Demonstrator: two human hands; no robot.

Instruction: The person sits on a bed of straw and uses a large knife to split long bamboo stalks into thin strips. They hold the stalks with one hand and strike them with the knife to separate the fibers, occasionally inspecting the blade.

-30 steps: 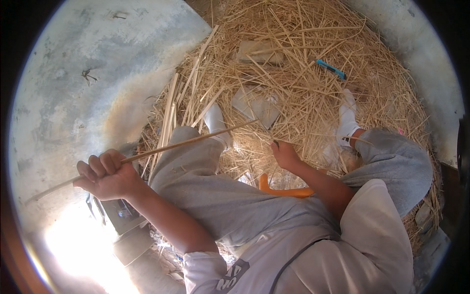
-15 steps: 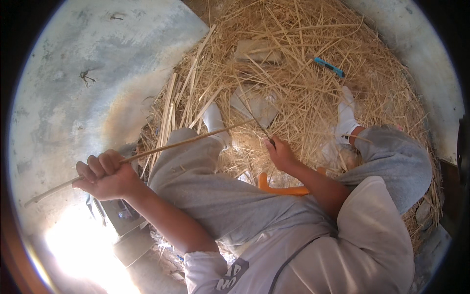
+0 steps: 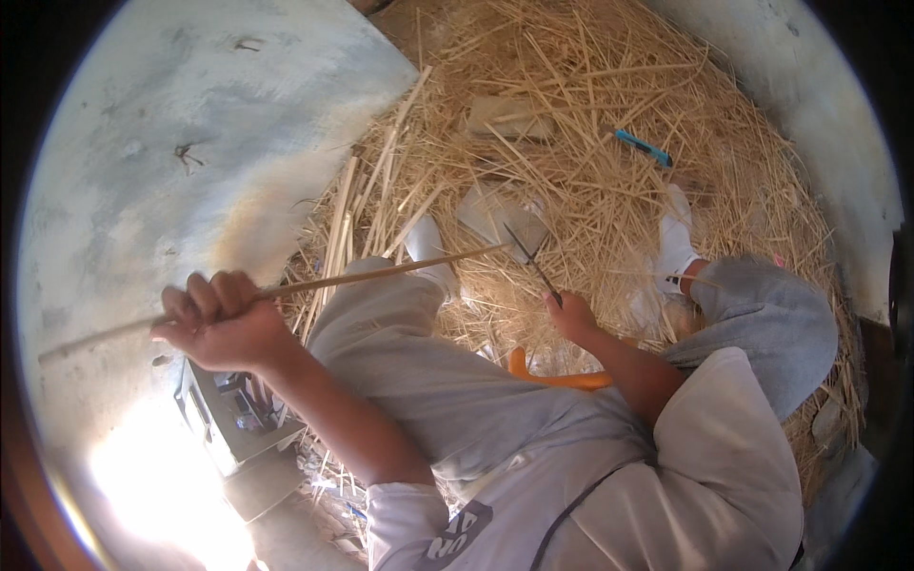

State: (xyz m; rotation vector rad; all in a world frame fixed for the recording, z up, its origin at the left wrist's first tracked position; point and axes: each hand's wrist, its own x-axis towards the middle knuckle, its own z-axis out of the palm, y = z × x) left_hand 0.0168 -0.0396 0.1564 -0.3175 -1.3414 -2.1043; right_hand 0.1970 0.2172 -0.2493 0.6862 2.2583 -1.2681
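Above the straw pile: both hands working one long stick.

Left hand (image 3: 221, 324), at 9 o'clock, is gripping the long stick (image 3: 381, 274) in a closed fist, the stick running across the raised knee toward centre. Right hand (image 3: 574, 318), just right of centre, is holding a thin dark blade (image 3: 531, 262) in a closed grip, its tip lying near the stick's far end. Blue tool (image 3: 644, 147) is lying on the straw (image 3: 590, 105) at 1 o'clock.

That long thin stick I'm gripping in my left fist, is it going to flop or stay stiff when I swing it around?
The stick probably stays fairly stiff: it runs nearly straight from the left hand out over the straw. It looks slender and likely light. Its far tip may still whip a little.
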